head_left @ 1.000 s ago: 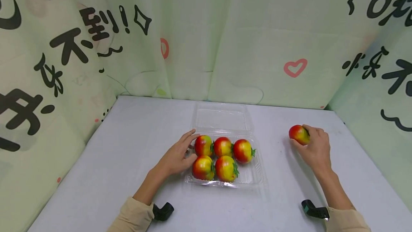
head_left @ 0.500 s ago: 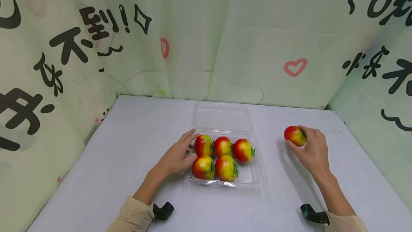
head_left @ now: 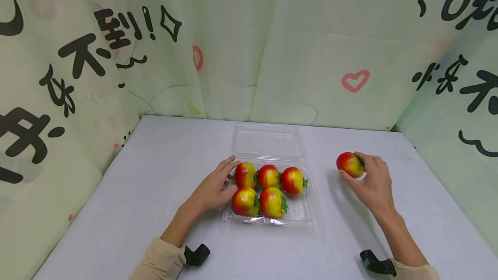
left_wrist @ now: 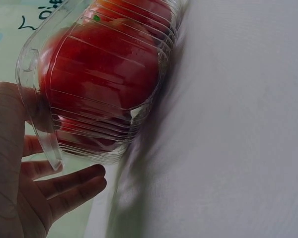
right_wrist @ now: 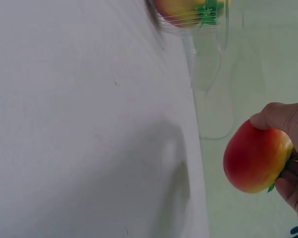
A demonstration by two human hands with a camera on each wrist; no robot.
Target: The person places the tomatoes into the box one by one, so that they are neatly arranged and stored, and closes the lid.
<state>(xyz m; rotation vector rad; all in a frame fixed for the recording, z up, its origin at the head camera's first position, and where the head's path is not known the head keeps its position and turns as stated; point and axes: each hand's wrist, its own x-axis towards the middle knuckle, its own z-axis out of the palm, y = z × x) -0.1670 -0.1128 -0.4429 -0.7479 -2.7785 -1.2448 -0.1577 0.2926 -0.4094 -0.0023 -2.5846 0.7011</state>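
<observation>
My right hand [head_left: 372, 181] holds a red-and-yellow fruit [head_left: 349, 164] with a green leafy cap above the table, right of the box. In the right wrist view, the thumb is on one side of the fruit [right_wrist: 256, 158] and fingers are near its green cap. A clear plastic clamshell box [head_left: 303, 216] lies with its lid [head_left: 268, 141] laid back. Inside sit several matching fruits [head_left: 273, 202] in two rows, with a gap at the front right. Against the box's left rim rests my left hand [head_left: 212, 190], its fingers spread; in the left wrist view the fingers [left_wrist: 72, 188] extend past the rim.
A white-covered table [head_left: 155, 154] carries the box. Pale green curtains [head_left: 311, 55] with black lettering enclose its back and sides. Each wrist wears a black device, such as the left one [head_left: 197, 255].
My right hand has moved left toward the box with the fruit in its grip. The left hand and the box have stayed in place.
</observation>
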